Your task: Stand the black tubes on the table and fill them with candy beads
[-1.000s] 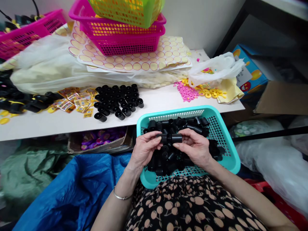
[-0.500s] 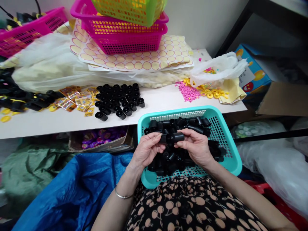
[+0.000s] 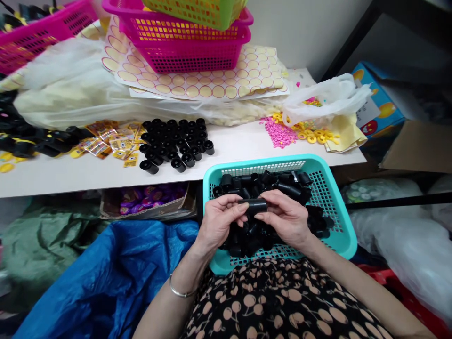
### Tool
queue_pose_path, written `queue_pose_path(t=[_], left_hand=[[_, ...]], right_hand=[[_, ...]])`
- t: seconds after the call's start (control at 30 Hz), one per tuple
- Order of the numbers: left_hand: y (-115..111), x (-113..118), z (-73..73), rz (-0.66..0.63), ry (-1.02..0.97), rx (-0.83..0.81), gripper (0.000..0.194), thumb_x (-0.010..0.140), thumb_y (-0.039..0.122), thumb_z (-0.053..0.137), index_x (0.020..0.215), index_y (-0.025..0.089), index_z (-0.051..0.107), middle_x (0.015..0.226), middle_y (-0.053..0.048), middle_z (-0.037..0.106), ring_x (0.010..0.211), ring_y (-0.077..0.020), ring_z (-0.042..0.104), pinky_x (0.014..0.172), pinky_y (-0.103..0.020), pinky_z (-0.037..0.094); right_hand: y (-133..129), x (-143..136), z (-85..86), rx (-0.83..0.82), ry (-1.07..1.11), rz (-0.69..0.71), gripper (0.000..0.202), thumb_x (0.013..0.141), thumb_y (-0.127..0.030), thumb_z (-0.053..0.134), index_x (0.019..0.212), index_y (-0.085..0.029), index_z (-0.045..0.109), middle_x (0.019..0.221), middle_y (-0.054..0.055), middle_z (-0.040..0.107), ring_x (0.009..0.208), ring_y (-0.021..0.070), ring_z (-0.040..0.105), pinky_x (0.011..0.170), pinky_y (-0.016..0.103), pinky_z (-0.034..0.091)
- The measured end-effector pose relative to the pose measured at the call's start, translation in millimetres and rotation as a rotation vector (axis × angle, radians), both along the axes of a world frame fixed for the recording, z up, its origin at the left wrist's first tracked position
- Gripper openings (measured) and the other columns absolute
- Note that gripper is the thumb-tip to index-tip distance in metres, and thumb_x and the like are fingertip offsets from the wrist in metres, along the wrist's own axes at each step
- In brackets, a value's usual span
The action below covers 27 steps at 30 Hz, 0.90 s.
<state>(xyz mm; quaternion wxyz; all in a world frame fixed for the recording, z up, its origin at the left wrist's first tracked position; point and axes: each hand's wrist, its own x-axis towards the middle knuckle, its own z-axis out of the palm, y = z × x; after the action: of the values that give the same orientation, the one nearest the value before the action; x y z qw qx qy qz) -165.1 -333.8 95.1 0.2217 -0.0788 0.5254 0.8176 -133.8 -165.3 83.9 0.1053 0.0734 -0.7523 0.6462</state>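
Note:
Above a turquoise basket (image 3: 339, 207), my left hand (image 3: 221, 220) and my right hand (image 3: 287, 217) hold a black cylinder (image 3: 254, 206) level between them. The left fingers pinch its left end, and the right fingers pinch its right end. Its two parts look joined into one piece. Loose black plastic tubes (image 3: 250, 242) fill much of the basket below the hands. On the white table (image 3: 236, 146), several black cylinders (image 3: 176, 141) stand upright in a cluster.
Stacked pink baskets (image 3: 190, 52) stand on sheets of round stickers (image 3: 212, 89). Pink beads (image 3: 280, 133), yellow rings (image 3: 314, 136) and small printed packets (image 3: 118, 141) lie on the table. Below are a box of purple items (image 3: 144, 198) and a blue tarp (image 3: 116, 268).
The two black pieces, apart half a second ago, now meet end to end as one cylinder. My hands have come slightly closer together. The view has shifted a little.

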Motion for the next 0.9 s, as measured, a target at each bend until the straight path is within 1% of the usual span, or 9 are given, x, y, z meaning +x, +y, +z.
queue_pose_path(t=[0.1,0.23,0.33,0.4,0.47,0.57,0.67,0.77,0.9], left_hand=[[4.2,2.0,-3.5,0.003,-0.028,0.029,0.024,0.064,0.024,0.077,0.08,0.01,0.066,0.055,-0.002,0.063,0.045,-0.0083,0.056,0.043,-0.016,0.045],[5.8,6.1,-8.9,-0.048,-0.001,-0.008,0.029,0.062,0.021,0.078,0.089,0.013,0.069,0.07,-0.004,0.07,0.061,-0.0111,0.063,0.058,-0.02,0.051],[-0.1,7.2,-7.7,-0.161,0.095,-0.067,0.033,0.059,0.016,0.079,0.092,0.015,0.072,0.088,-0.005,0.071,0.081,-0.015,0.064,0.076,-0.025,0.052],[-8.4,4.6,-4.4,-0.174,0.194,-0.14,0.033,0.058,0.016,0.08,0.09,0.016,0.073,0.094,-0.006,0.069,0.089,-0.0174,0.062,0.082,-0.027,0.05],[-20.3,-1.5,-1.9,-0.07,0.304,-0.231,0.035,0.053,0.015,0.082,0.087,0.017,0.073,0.096,-0.005,0.067,0.093,-0.0182,0.06,0.084,-0.027,0.049],[-44.5,-17.2,-6.3,0.296,0.365,-0.309,0.038,0.054,0.017,0.082,0.09,0.02,0.07,0.095,-0.002,0.066,0.091,-0.0152,0.061,0.082,-0.025,0.049],[-74.9,-38.5,-23.7,0.621,0.353,-0.418,0.042,0.06,0.023,0.077,0.1,0.021,0.066,0.093,-0.001,0.067,0.084,-0.0119,0.061,0.08,-0.024,0.048],[-101.7,-61.5,-46.9,0.77,0.339,-0.697,0.04,0.059,0.029,0.076,0.095,0.014,0.066,0.08,0.0,0.064,0.07,-0.0104,0.057,0.071,-0.023,0.047],[-114.2,-87.6,-65.1,0.863,0.352,-1.04,0.04,0.057,0.034,0.074,0.089,0.01,0.067,0.067,0.003,0.055,0.06,-0.0095,0.048,0.064,-0.024,0.043]], right_hand=[[-0.4,-1.2,-1.4,0.199,0.115,0.029,0.026,0.077,-0.026,0.07,0.101,-0.019,0.066,0.093,0.008,0.062,0.077,0.0163,0.062,0.063,0.027,0.056],[-1.5,-0.6,-3.4,0.444,0.287,0.144,0.058,0.081,-0.038,0.064,0.131,-0.013,0.049,0.122,0.019,0.056,0.114,0.0268,0.055,0.094,0.04,0.051],[-3.9,1.3,-0.7,0.501,0.29,0.259,0.058,0.087,-0.032,0.057,0.139,-0.014,0.038,0.131,0.018,0.051,0.123,0.0257,0.049,0.1,0.041,0.046],[-4.5,1.2,2.0,0.494,0.238,0.315,0.06,0.087,-0.03,0.057,0.141,-0.017,0.035,0.133,0.016,0.05,0.124,0.0257,0.047,0.102,0.043,0.044],[-2.4,-0.3,3.0,0.485,0.154,0.329,0.063,0.085,-0.031,0.059,0.141,-0.018,0.034,0.135,0.016,0.048,0.124,0.0269,0.047,0.102,0.045,0.043],[7.4,-4.2,-1.4,0.509,0.031,0.232,0.048,0.085,-0.03,0.059,0.13,-0.019,0.047,0.13,0.014,0.05,0.117,0.0268,0.051,0.097,0.043,0.046],[21.3,-7.7,-9.1,0.564,-0.102,0.145,0.02,0.086,-0.029,0.055,0.103,-0.02,0.058,0.1,0.008,0.061,0.089,0.0209,0.06,0.077,0.035,0.05],[33.5,-9.1,-13.8,0.6,-0.212,0.109,0.01,0.088,-0.023,0.048,0.09,-0.02,0.057,0.078,0.003,0.056,0.07,0.0161,0.055,0.063,0.029,0.045],[41.1,-8.3,-13.1,0.67,-0.243,0.145,0.017,0.087,-0.015,0.041,0.091,-0.019,0.057,0.08,0.002,0.054,0.072,0.0158,0.053,0.065,0.029,0.042]])
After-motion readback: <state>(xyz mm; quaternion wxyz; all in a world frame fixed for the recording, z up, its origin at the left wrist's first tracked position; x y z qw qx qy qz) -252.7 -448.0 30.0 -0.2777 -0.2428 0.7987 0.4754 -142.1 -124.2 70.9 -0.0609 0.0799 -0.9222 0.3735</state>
